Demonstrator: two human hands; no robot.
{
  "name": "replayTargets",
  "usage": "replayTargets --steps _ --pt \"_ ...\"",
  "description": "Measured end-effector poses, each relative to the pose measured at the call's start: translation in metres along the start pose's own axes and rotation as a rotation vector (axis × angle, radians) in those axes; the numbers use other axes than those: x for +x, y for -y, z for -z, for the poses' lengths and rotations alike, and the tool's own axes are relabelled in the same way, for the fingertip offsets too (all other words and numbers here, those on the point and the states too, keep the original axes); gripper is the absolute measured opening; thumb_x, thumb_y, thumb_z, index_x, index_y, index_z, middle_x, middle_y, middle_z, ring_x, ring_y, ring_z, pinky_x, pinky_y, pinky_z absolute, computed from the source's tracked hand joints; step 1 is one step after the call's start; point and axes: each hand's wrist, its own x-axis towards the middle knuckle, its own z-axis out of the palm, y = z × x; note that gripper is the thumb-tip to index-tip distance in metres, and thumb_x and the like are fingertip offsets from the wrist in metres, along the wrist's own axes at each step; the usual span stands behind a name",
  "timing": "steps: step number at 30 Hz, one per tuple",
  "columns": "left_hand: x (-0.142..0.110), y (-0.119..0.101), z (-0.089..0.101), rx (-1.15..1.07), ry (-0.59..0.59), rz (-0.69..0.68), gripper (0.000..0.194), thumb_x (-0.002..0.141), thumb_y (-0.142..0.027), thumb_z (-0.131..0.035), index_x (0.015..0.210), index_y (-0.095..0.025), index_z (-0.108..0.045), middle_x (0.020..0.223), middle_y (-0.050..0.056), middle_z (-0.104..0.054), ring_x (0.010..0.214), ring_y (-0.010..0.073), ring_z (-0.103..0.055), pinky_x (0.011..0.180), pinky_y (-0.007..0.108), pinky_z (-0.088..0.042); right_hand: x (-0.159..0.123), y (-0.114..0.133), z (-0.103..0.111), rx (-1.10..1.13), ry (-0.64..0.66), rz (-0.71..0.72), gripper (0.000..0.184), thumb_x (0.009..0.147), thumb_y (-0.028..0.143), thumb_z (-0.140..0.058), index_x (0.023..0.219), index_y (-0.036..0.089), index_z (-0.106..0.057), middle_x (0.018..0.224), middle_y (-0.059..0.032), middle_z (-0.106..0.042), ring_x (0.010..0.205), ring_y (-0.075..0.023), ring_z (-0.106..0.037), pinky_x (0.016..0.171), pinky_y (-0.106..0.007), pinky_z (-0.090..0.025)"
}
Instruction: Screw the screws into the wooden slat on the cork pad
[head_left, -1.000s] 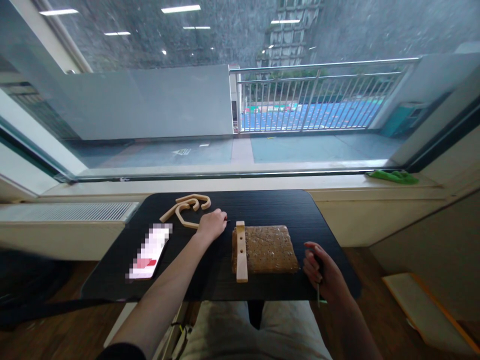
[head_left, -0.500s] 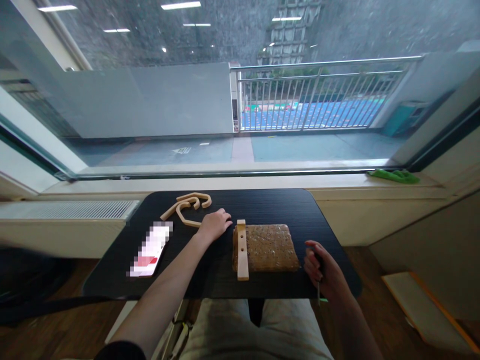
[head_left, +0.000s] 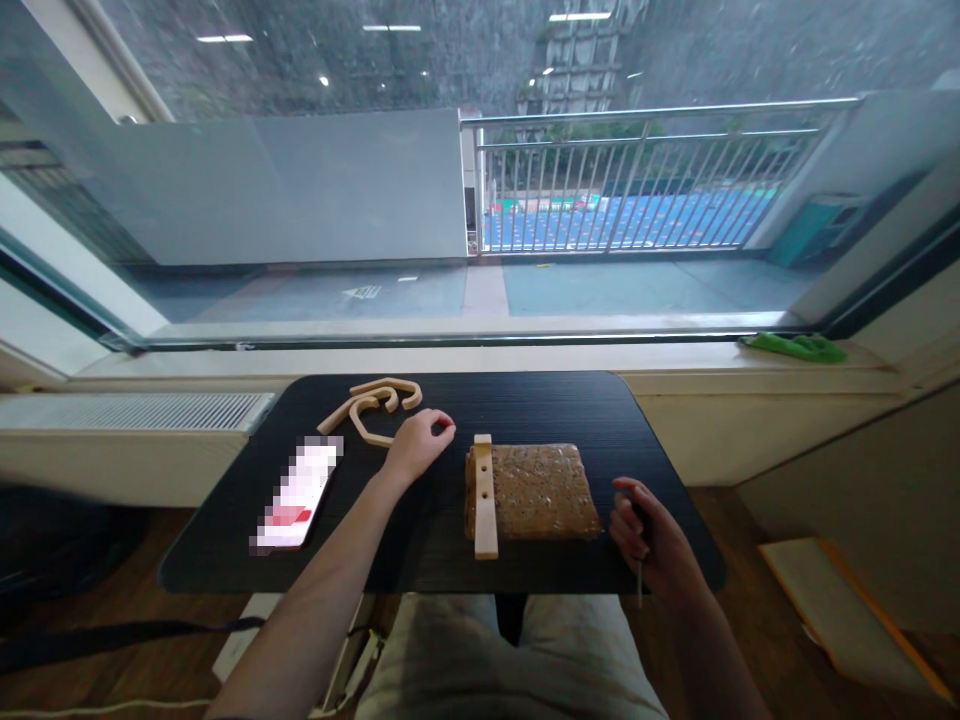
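Observation:
On the black table lies a brown, speckled block [head_left: 541, 492] in clear wrapping. A flat wooden strip [head_left: 486, 515] with two holes rests along its left edge. My left hand [head_left: 418, 442] is above the table left of the strip, thumb and fingertips pinched together; anything between them is too small to make out. Just beyond it are curved wooden pieces [head_left: 366, 428], hook-shaped and partly behind the hand. My right hand [head_left: 651, 535], right of the block, is closed around what looks like a screwdriver [head_left: 640, 585], its thin metal shaft pointing down and dark handle mostly hidden.
A phone [head_left: 300, 495] with a lit screen lies at the left of the black table [head_left: 525, 400]. Beyond the table runs a windowsill [head_left: 555, 360] with a green cloth [head_left: 795, 347] on its right. A radiator cover [head_left: 135, 412] stands at the left.
My left hand has moved slightly left and away from the wooden strip, its fingers now curled into a pinch. The right hand keeps its grip beside the block. The view has tilted slightly.

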Motion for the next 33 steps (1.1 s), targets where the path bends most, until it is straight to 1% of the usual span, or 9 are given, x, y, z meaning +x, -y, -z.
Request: replayTargets --steps 2,4,7,10,12,14,18,24,33 --pt "-0.009 0.003 0.001 -0.313 -0.083 0.081 0.023 0.086 -0.033 -0.056 0.091 -0.016 -0.07 0.089 0.005 -0.072 0.076 0.0166 -0.064 0.073 0.026 -0.052 -0.001 0.001 0.001 -0.002 0.001 -0.002 0.019 0.078 0.036 -0.075 0.088 0.021 -0.071 0.052 0.0089 -0.044 0.032 -0.0018 -0.027 0.03 -0.013 -0.026" --pt "-0.02 0.003 0.001 -0.589 -0.092 0.152 0.028 0.08 -0.038 -0.06 0.089 -0.014 -0.071 0.077 0.004 -0.07 0.063 0.0145 -0.059 0.059 0.025 -0.049 -0.002 0.001 0.002 -0.006 0.004 -0.015 0.019 0.079 0.036 -0.075 0.089 0.021 -0.071 0.052 0.009 -0.043 0.032 -0.002 -0.027 0.03 -0.013 -0.027" --pt "-0.037 -0.004 -0.004 -0.812 -0.115 0.178 0.035 0.073 -0.045 -0.066 0.085 -0.013 -0.071 0.067 0.001 -0.065 0.053 0.0117 -0.051 0.049 0.023 -0.042 -0.003 0.003 0.003 -0.012 -0.004 -0.041 0.019 0.079 0.038 -0.074 0.089 0.021 -0.072 0.051 0.0095 -0.041 0.032 -0.002 -0.025 0.029 -0.013 -0.027" --pt "-0.051 -0.015 -0.01 -0.864 -0.196 0.205 0.028 0.07 -0.04 -0.069 0.079 -0.014 -0.072 0.066 0.001 -0.065 0.057 0.0113 -0.051 0.052 0.022 -0.04 -0.006 0.005 0.004 -0.016 -0.004 -0.049 0.018 0.08 0.038 -0.073 0.09 0.022 -0.072 0.051 0.0098 -0.04 0.032 -0.0018 -0.024 0.029 -0.013 -0.027" --pt "-0.056 -0.022 -0.014 -0.917 -0.198 0.233 0.027 0.072 -0.039 -0.069 0.08 -0.014 -0.073 0.067 0.001 -0.065 0.057 0.0113 -0.051 0.052 0.022 -0.039 -0.009 0.006 0.004 -0.024 -0.013 -0.067 0.017 0.082 0.038 -0.072 0.091 0.023 -0.073 0.052 0.0098 -0.039 0.032 -0.0018 -0.024 0.03 -0.013 -0.028" --pt "-0.06 -0.029 -0.018 -0.964 -0.194 0.232 0.024 0.073 -0.038 -0.069 0.08 -0.015 -0.073 0.063 -0.001 -0.061 0.054 0.01 -0.047 0.051 0.021 -0.037 -0.011 0.008 0.005 -0.024 -0.028 -0.086 0.018 0.082 0.039 -0.072 0.092 0.024 -0.073 0.052 0.0099 -0.038 0.033 -0.0019 -0.023 0.031 -0.013 -0.029" --pt "-0.064 -0.038 -0.028 -1.011 -0.266 0.232 0.017 0.077 -0.033 -0.068 0.078 -0.017 -0.072 0.058 -0.005 -0.053 0.052 0.0083 -0.043 0.05 0.02 -0.036 -0.016 0.009 0.01 -0.021 -0.049 -0.112 0.017 0.082 0.04 -0.071 0.092 0.026 -0.073 0.051 0.0101 -0.035 0.033 -0.0023 -0.019 0.031 -0.013 -0.028" --pt "-0.069 -0.042 -0.036 -0.932 -0.312 0.083 0.006 0.081 -0.022 -0.068 0.077 -0.019 -0.073 0.071 -0.001 -0.062 0.061 0.0089 -0.053 0.057 0.019 -0.043 -0.022 0.012 0.014 -0.026 -0.075 -0.188 0.017 0.081 0.044 -0.072 0.087 0.028 -0.071 0.049 0.0105 -0.03 0.034 -0.0029 -0.012 0.031 -0.014 -0.026" --pt "-0.073 -0.04 -0.044 -0.839 -0.36 -0.059 0.011 0.081 -0.014 -0.07 0.085 -0.022 -0.076 0.071 -0.002 -0.059 0.059 0.0079 -0.055 0.053 0.016 -0.044 -0.032 0.013 0.014 -0.015 -0.202 -0.231 0.018 0.085 0.043 -0.067 0.087 0.026 -0.067 0.051 0.0092 -0.033 0.034 -0.0032 -0.019 0.034 -0.017 -0.028"
